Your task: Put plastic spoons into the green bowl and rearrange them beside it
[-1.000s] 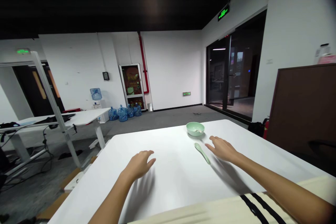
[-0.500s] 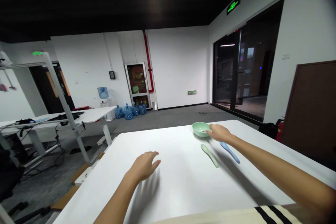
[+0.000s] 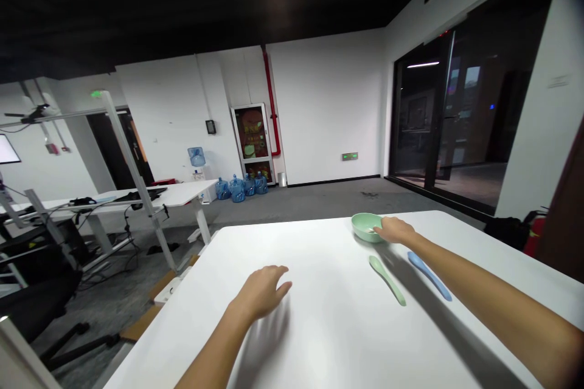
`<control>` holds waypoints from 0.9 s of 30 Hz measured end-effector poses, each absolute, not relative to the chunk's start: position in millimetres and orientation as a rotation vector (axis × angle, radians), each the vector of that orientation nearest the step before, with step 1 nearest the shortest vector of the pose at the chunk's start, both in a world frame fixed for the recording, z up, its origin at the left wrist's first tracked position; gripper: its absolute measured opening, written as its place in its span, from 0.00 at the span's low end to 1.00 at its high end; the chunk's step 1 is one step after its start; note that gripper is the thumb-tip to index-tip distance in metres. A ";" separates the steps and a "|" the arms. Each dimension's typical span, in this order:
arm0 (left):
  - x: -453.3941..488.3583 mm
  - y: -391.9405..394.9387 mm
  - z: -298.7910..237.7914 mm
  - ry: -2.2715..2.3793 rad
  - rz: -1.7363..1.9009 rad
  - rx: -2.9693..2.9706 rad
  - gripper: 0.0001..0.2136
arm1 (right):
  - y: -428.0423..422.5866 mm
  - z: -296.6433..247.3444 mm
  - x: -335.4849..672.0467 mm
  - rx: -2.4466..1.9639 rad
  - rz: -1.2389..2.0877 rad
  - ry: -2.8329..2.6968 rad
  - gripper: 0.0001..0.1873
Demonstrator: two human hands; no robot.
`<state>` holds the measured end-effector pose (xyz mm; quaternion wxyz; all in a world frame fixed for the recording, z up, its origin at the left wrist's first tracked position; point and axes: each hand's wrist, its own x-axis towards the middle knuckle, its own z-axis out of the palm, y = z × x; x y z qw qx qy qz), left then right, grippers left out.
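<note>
My right hand (image 3: pixel 396 230) reaches across the white table (image 3: pixel 319 328) to a small pale green bowl (image 3: pixel 365 226) at the far edge. Its fingers are bent over the bowl's right rim and grip it. Something small and pale lies inside the bowl. A green spoon (image 3: pixel 387 281) lies on the table just left of my right forearm. A blue spoon (image 3: pixel 429 276) lies partly under that forearm. My left hand (image 3: pixel 263 290) rests palm down on the table to the left, fingers stretched out, holding nothing.
A second white desk (image 3: pixel 177 193) with cables and a metal frame stands at the left. A dark office chair (image 3: pixel 36 310) is beside it. Several blue water jugs (image 3: pixel 237 187) line the far wall. Glass doors (image 3: pixel 438 121) are on the right.
My right hand has moved from beside the green spoon forward to the bowl's rim, uncovering the blue spoon. My left hand has stayed put. The view has swung left.
</note>
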<state>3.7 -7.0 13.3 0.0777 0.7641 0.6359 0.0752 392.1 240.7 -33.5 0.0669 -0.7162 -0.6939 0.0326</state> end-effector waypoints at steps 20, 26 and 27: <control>1.4 -2.7 9.6 1.897 0.249 2.257 0.25 | 244.5 -43.3 381.4 -2.172 0.167 -1.979 0.22; 1.5 -4.1 7.9 1.902 0.241 2.269 0.25 | 221.9 -29.7 381.4 -2.148 0.163 -2.006 0.22; 1.1 -4.2 7.2 1.900 0.245 2.277 0.25 | 216.4 -26.6 382.0 -2.137 0.167 -2.021 0.22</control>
